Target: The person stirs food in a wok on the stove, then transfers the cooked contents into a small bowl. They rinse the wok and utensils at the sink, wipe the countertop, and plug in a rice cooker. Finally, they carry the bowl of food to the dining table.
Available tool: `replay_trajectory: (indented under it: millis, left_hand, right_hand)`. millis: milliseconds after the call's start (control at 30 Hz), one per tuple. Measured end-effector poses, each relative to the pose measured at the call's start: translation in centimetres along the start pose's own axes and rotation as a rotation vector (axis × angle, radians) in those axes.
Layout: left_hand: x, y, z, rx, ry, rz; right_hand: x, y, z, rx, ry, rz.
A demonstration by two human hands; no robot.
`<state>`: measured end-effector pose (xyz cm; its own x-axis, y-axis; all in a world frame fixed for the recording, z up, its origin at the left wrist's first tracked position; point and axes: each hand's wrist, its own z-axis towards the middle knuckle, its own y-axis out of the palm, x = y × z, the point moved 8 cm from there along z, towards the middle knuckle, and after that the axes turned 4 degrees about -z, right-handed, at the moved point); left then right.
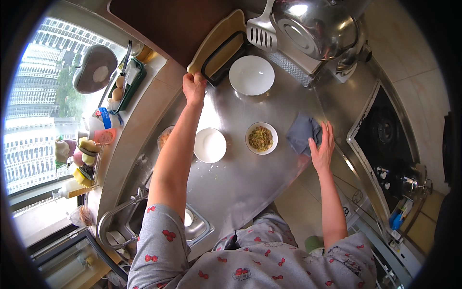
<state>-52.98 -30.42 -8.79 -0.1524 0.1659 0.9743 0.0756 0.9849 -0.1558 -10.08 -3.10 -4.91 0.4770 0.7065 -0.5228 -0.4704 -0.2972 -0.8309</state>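
My left hand point(194, 88) reaches to the back of the steel counter. Its fingers are closed on the lower end of a wooden cutting board point(222, 30), which leans in a black rack point(215, 61). A blue-grey cloth point(301, 131) lies at the counter's right side. My right hand point(323, 148) is at the cloth's right edge, fingers stretched out and thumb touching it. Between my arms stand a small white bowl of chopped greenish-brown food point(260, 138) and an empty white bowl point(210, 145). A larger white bowl point(251, 75) sits beside the rack.
A slotted spatula point(262, 32) and a large steel pot lid point(308, 29) stand at the back. On the right is a black gas stove point(392, 139); at left, a sink faucet point(114, 217) and a windowsill holding eggs point(119, 87) and vegetables. White crumbs dot the counter.
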Motion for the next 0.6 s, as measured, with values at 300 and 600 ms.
replay_trajectory:
  millis: [300,600]
  left_hand:
    - [2.9,-7.1,-9.3,-0.049,0.0,-0.281]
    - [-10.3,-14.5,-27.9,-0.081,-0.608,-0.124]
  right_hand:
    - [-7.5,11.8,-11.0,-0.296,-0.185,-0.282]
    - [-15.3,13.5,-17.5,-0.587,-0.434,0.05]
